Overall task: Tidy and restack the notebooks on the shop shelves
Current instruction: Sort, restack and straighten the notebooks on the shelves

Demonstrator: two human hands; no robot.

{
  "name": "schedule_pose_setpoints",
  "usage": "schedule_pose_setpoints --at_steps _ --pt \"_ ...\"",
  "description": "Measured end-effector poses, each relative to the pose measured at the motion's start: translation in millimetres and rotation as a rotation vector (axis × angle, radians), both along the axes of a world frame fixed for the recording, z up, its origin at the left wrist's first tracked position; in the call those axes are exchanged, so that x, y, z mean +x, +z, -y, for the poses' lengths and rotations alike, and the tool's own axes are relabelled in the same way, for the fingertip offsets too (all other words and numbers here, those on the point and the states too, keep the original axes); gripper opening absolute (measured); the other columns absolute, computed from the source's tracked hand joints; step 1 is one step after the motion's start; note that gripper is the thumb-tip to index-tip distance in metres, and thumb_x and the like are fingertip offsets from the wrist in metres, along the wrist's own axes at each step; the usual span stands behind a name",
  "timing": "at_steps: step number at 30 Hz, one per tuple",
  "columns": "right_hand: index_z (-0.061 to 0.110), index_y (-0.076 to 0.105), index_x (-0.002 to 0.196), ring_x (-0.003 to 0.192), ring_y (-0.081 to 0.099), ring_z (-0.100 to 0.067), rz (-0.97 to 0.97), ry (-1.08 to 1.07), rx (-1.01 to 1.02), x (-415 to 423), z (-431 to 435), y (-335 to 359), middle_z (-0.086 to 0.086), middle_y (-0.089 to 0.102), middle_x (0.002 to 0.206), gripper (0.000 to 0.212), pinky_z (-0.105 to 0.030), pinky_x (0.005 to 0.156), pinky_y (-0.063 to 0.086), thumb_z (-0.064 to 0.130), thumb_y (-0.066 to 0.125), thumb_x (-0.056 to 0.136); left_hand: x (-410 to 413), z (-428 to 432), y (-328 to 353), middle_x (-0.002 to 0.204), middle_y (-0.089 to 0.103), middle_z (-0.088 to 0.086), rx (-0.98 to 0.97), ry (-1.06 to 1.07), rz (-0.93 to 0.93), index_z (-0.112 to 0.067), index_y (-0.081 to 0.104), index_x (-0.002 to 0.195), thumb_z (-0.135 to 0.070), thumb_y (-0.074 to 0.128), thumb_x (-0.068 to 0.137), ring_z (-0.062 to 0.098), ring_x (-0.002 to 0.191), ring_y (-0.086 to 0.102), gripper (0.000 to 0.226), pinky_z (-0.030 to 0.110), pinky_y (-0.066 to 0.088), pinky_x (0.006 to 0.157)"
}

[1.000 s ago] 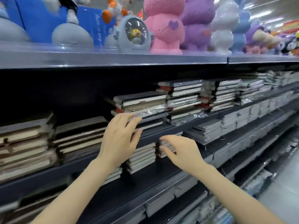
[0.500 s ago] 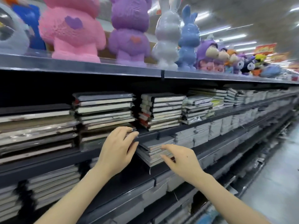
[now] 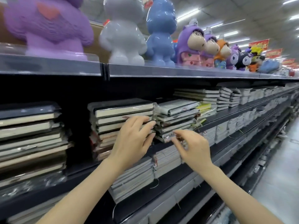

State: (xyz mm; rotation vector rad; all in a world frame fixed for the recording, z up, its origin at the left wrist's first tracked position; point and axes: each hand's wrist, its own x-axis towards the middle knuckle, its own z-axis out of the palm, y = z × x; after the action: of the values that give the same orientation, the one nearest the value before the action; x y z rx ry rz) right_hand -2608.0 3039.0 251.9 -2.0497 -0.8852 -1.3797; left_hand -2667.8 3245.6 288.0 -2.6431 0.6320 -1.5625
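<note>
The long run of dark shop shelves fills my view, slanting away to the right down the aisle. On the top shelf stand large figures: a purple bear, a white rabbit and a blue rabbit, with smaller hooded dolls lined up beyond them. On the shelf below, the notebooks lie flat in stacks with their page edges towards me. A tall pile sits far left, a wrapped stack is straight ahead, and a shorter, untidier stack touches its right side, with more piles trailing off behind. Another stack lies on the shelf beneath my wrists. My left hand is spread, its straight fingers pressed against the front of the middle stack near its right corner. My right hand is just beside it, apart from the left, its fingers bent at the crinkled plastic wrap at the foot of the untidy stack. It is blurred, so I cannot tell whether it pinches the wrap.
</note>
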Motion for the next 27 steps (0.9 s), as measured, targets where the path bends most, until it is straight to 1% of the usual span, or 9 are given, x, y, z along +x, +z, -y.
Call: schedule_pose_setpoints --at_steps 4,7,10,12,15,18,22,25,27 --pt "0.009 0.070 0.102 0.086 0.061 -0.018 0.150 -0.076 0.106 50 32 29 -0.004 0.068 0.093 0.030 -0.025 0.075 0.048 0.033 0.058 0.089 42 30 13 0.112 0.064 0.011 0.011 0.021 0.109 -0.006 0.065 0.114 -0.028 0.059 0.089 0.027 0.106 0.057 0.033 0.036 0.043 0.093" --pt "0.009 0.068 0.109 0.101 0.057 -0.022 0.091 -0.118 0.076 93 51 43 -0.009 0.065 0.108 0.041 -0.030 0.086 0.044 0.042 0.052 0.091 62 49 14 0.106 0.065 0.011 0.037 0.071 0.174 -0.005 0.065 0.113 -0.029 0.060 0.090 0.026 0.097 0.059 0.034 0.037 0.050 0.080" --pt "0.013 0.065 0.117 0.119 0.051 -0.024 -0.082 0.002 0.013 133 65 57 -0.011 0.059 0.126 0.052 -0.026 0.098 0.033 0.052 0.046 0.090 74 67 14 0.096 0.067 0.008 -0.030 0.168 0.213 -0.004 0.066 0.111 -0.032 0.056 0.091 0.023 0.087 0.061 0.036 0.031 0.053 0.069" --pt "0.020 0.060 0.125 0.127 0.045 -0.017 -0.318 0.185 -0.041 152 71 69 -0.003 0.053 0.135 0.056 -0.021 0.101 0.030 0.061 0.044 0.091 76 77 12 0.093 0.066 0.008 -0.102 0.229 0.224 -0.003 0.068 0.107 -0.033 0.055 0.091 0.021 0.083 0.061 0.036 0.027 0.051 0.070" --pt "0.031 0.059 0.123 0.119 0.049 -0.007 -0.554 0.427 -0.168 176 75 83 0.013 0.054 0.123 0.060 -0.020 0.093 0.035 0.067 0.042 0.077 75 90 7 0.094 0.065 0.008 -0.222 0.331 0.208 -0.004 0.069 0.105 -0.033 0.055 0.090 0.020 0.086 0.060 0.036 0.020 0.042 0.080" --pt "0.031 0.064 0.114 0.111 0.053 -0.003 -0.531 0.556 -0.201 188 73 90 0.014 0.059 0.115 0.049 -0.019 0.091 0.037 0.061 0.049 0.078 71 109 4 0.101 0.062 0.009 -0.407 0.434 0.223 -0.006 0.070 0.105 -0.034 0.060 0.089 0.016 0.092 0.057 0.034 0.015 0.039 0.084" --pt "0.022 0.067 0.117 0.112 0.053 -0.004 -0.444 0.597 -0.148 184 75 82 0.008 0.063 0.115 0.037 -0.017 0.092 0.035 0.043 0.060 0.087 68 140 4 0.109 0.056 0.005 -0.680 0.499 0.268 -0.007 0.067 0.109 -0.030 0.066 0.083 -0.001 0.095 0.045 0.035 0.003 0.035 0.088" --pt "0.014 0.067 0.118 0.125 0.052 -0.018 -0.349 0.609 -0.157 173 73 75 -0.004 0.064 0.124 0.039 -0.026 0.103 0.035 0.037 0.064 0.088 70 151 8 0.106 0.051 -0.001 -0.817 0.563 0.307 -0.009 0.065 0.112 -0.030 0.071 0.080 0.008 0.091 0.052 0.039 0.020 0.047 0.083" --pt "0.011 0.069 0.115 0.121 0.056 -0.024 -0.289 0.591 -0.176 170 68 72 -0.009 0.066 0.121 0.041 -0.032 0.104 0.038 0.042 0.062 0.089 70 155 13 0.105 0.054 0.000 -0.892 0.604 0.301 -0.011 0.065 0.114 -0.029 0.072 0.081 0.012 0.090 0.056 0.039 0.022 0.046 0.081"
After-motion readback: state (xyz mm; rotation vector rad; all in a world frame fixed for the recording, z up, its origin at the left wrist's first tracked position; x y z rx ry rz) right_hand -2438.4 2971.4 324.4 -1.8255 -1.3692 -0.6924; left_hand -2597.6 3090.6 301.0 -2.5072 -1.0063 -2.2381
